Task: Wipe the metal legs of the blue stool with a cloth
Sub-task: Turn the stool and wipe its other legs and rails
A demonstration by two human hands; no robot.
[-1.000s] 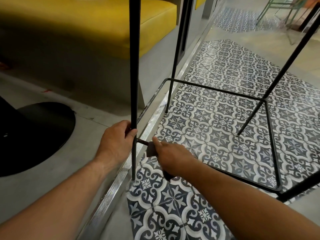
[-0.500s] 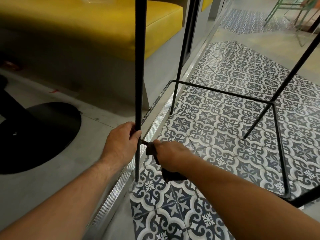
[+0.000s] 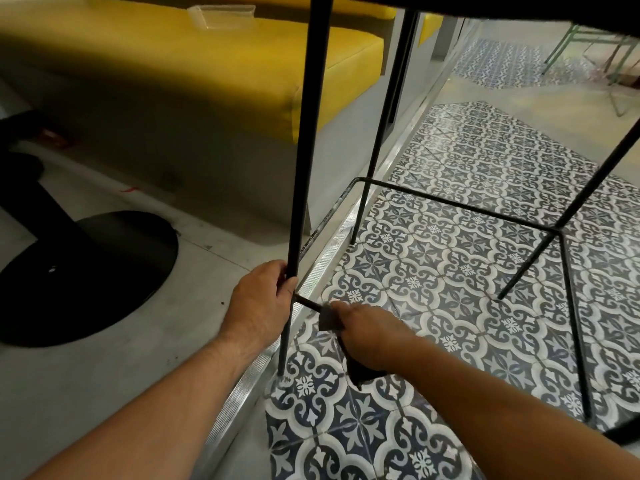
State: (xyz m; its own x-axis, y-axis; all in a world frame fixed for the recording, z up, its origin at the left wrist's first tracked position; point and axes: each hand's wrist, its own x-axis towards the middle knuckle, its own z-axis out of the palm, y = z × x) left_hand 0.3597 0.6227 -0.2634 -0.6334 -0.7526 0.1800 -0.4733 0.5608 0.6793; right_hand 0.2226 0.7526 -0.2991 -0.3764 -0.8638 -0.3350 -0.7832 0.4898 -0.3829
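The stool's black metal frame fills the view; its seat shows only as a dark edge at the top. My left hand [image 3: 261,299] grips the near front leg [image 3: 306,150] just above the footrest joint. My right hand [image 3: 367,332] holds a dark cloth [image 3: 329,318] wrapped on the near footrest bar [image 3: 308,303], a hand's width right of that leg. A tail of the cloth hangs below my wrist. The far footrest bar [image 3: 460,206] and the other legs stand over the patterned tiles.
A yellow cushioned bench [image 3: 214,64] runs along the left behind the stool. A black round table base [image 3: 86,271] sits on the grey floor at the left. A metal floor strip [image 3: 311,292] divides grey concrete from patterned tiles [image 3: 467,271]. Green chair legs [image 3: 588,50] stand far right.
My head has tilted up a little, so more of the bench and stool legs show. Both hands keep their grip in the same places on the leg and the bar.
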